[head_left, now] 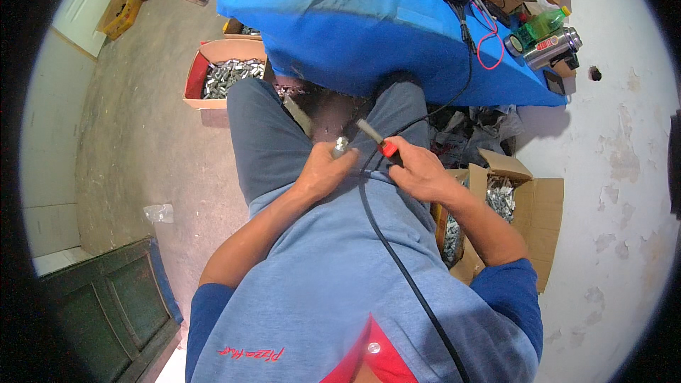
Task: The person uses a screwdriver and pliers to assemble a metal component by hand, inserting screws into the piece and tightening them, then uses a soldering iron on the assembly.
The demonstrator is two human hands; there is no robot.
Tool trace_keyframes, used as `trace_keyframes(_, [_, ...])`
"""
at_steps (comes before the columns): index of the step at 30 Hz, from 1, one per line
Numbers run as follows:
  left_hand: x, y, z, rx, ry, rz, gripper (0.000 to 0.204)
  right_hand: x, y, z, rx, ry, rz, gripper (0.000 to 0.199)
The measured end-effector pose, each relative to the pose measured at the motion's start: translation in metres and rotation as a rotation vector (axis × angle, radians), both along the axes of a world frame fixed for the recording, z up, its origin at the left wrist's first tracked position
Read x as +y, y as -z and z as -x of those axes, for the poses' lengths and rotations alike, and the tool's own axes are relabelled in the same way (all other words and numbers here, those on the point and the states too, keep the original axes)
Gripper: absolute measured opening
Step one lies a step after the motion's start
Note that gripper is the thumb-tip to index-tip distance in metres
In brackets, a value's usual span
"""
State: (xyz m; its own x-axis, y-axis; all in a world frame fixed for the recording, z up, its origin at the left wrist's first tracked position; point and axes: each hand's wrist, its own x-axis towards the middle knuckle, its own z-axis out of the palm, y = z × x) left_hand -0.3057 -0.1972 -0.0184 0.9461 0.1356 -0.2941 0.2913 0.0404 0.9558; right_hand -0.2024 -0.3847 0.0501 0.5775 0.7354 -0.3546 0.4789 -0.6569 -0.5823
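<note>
Centrally, left hand [328, 169]: fingers curled around a small shiny metal piece [340, 145], which projects from the top of the grip, toward the frame's middle; its lower part is hidden.
Right hand [420, 169]: closed on a red-collared tool [387, 148], right of centre; its pale tip extends past the fingers toward the upper left, near the metal piece but apart from it.
Black cable [425, 306]: passes beside the right hand and crosses the shirt to the lower edge.
Red-sided box [206, 104]: upper left of centre, holding many small metal parts.
Open carton [546, 206]: right of centre, beside the right forearm, also containing metal parts.
Blue cloth [340, 35]: top of frame, bearing a green bottle [540, 26] and steel flask [555, 48] at upper right.
</note>
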Motion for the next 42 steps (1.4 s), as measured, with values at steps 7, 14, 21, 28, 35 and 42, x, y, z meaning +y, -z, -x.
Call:
trace_keyframes(7, [-0.002, 0.003, -0.001, -0.055, -0.053, 0.023, 0.028, -0.006, 0.005, -0.001, -0.027, -0.150, -0.026, 0.049])
trace_keyframes(14, [0.000, 0.009, -0.002, -0.099, -0.048, -0.003, 0.024, 0.002, 0.007, 0.008, -0.030, -0.124, -0.030, 0.052])
trace_keyframes(21, [-0.001, -0.001, -0.003, -0.052, 0.025, 0.010, 0.027, 0.004, 0.015, 0.008, -0.081, -0.134, -0.069, 0.040])
trace_keyframes(28, [0.005, 0.006, -0.004, -0.002, 0.093, 0.100, 0.027, 0.007, 0.014, 0.008, -0.092, -0.159, -0.054, 0.049])
trace_keyframes(35, [0.001, -0.003, -0.003, -0.021, 0.108, 0.162, 0.021, 0.004, 0.019, 0.000, -0.125, -0.226, -0.139, 0.044])
trace_keyframes(42, [0.003, 0.000, -0.003, 0.009, 0.140, 0.222, 0.019, 0.005, 0.033, -0.002, -0.189, -0.232, -0.240, 0.039])
